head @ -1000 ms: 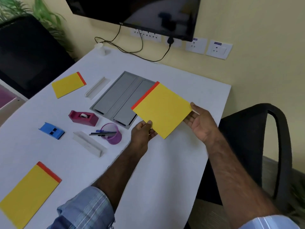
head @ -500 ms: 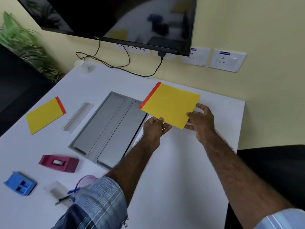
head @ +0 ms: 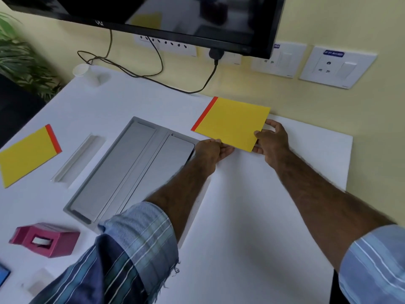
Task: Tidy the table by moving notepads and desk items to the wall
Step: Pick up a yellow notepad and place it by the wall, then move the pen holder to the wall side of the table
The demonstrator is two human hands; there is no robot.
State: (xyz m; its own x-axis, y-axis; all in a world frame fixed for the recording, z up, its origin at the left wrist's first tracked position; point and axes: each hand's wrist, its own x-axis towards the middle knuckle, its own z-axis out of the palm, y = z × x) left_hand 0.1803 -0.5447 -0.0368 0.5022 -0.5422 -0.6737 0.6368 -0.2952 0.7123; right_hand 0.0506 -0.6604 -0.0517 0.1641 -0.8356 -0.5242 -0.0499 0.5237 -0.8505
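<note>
yellow notepad (head: pixel 232 123) | red binding strip left | far edge near wall, near edge lifted

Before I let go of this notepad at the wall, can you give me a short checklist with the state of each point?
1. Both hands hold the notepad: left hand at the near edge, right hand at the near right corner of the yellow notepad. Ok.
2. Far edge at the wall: it looks close, but contact is cannot tell.
3. Notepad flat on the white table: cannot tell; the grip is under its near edge.
4. Black cable is clear of the landing spot. Ok.
5. Second yellow notepad and pink tape dispenser moved to the wall: not ok.
</note>
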